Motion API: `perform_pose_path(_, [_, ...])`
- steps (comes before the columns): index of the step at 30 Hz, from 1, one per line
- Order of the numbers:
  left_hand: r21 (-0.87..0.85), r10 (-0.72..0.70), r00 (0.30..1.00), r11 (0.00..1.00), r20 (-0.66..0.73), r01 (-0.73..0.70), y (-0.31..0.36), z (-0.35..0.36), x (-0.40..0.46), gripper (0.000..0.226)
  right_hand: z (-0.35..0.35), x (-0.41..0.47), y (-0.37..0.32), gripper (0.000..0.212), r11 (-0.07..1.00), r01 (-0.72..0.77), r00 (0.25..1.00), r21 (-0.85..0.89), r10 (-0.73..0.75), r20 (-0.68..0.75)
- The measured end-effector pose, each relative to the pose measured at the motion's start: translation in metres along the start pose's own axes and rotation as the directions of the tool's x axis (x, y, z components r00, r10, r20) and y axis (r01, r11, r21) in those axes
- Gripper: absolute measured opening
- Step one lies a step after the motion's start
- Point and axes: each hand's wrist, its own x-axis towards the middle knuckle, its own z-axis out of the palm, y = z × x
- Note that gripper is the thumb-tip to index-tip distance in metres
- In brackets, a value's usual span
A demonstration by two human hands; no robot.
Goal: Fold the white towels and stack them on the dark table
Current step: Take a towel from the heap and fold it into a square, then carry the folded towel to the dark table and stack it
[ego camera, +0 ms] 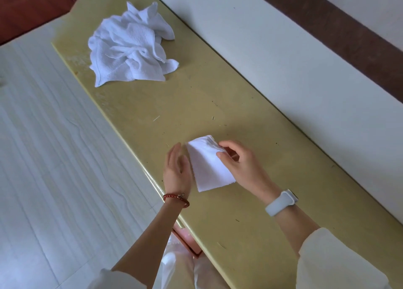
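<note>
A small folded white towel (207, 166) lies flat on the yellowish table (239, 118), near its front edge. My right hand (242, 164) pinches the towel's right edge between thumb and fingers. My left hand (176, 169) hovers just left of the towel with straight fingers and holds nothing. A heap of crumpled white towels (130, 46) sits at the far left end of the table, well away from both hands.
A white wall (283, 55) with a dark brown band (338, 27) runs along the table's far side. Pale floor tiles (54, 158) lie to the left of the table. A pink object (187, 243) shows under the table's front edge.
</note>
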Motion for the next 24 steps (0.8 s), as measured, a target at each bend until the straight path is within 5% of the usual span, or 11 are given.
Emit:
perform_pose_path(3, [-0.412,-0.332,0.941,0.851,0.059,0.326,0.017,-0.008,0.010,0.033,-0.010,0.001,-0.013,0.015,0.995,0.075,0.996,0.067,-0.078,0.048])
perform_pose_path(9, [-0.521,-0.354,0.857,0.684,0.374,0.510,0.034,-0.014,0.010,0.038,-0.023,0.006,-0.013,0.010,0.986,-0.065,0.987,0.156,0.087,-0.136])
perform_pose_path(12, [-0.476,-0.338,0.897,0.762,0.285,0.439,0.035,-0.023,0.003,0.033,-0.013,0.004,-0.010,0.011,0.983,-0.123,0.970,0.135,0.148,-0.195])
perform_pose_path(17, [-0.146,-0.236,0.972,0.962,-0.018,0.231,0.033,-0.048,-0.002,0.009,0.024,0.004,-0.021,0.007,0.979,-0.196,0.971,0.049,0.200,-0.127])
perform_pose_path(24, [0.074,0.002,0.956,0.997,-0.292,0.021,0.010,-0.154,-0.003,0.014,0.124,-0.004,-0.086,0.021,0.984,-0.056,0.993,-0.169,0.038,-0.109])
